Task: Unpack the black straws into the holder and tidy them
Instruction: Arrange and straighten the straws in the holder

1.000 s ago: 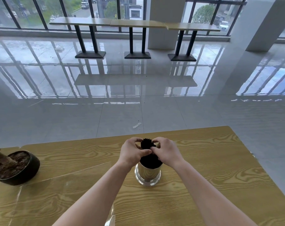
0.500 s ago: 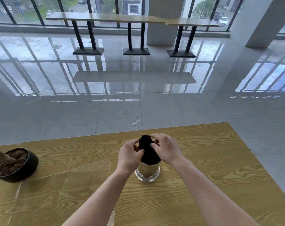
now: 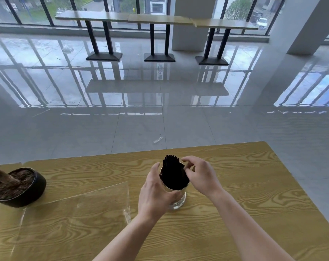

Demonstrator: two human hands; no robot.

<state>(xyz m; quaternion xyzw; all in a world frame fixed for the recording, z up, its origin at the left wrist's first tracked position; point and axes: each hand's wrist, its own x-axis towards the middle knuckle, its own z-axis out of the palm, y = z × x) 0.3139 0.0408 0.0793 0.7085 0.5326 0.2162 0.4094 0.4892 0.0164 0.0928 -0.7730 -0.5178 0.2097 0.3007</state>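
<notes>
Two hands (image 3: 156,193) flanking holder (image 3: 176,196), black straws (image 3: 172,166) between

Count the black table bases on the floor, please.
3, in a row under the long counter by the windows: left base, middle base, right base. None seems hidden.

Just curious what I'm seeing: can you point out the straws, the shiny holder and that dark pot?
black straws (image 3: 171,160), head view, top ends.
holder (image 3: 178,201), head view, lower metal wall.
dark pot (image 3: 38,185), head view, outer side.
</notes>
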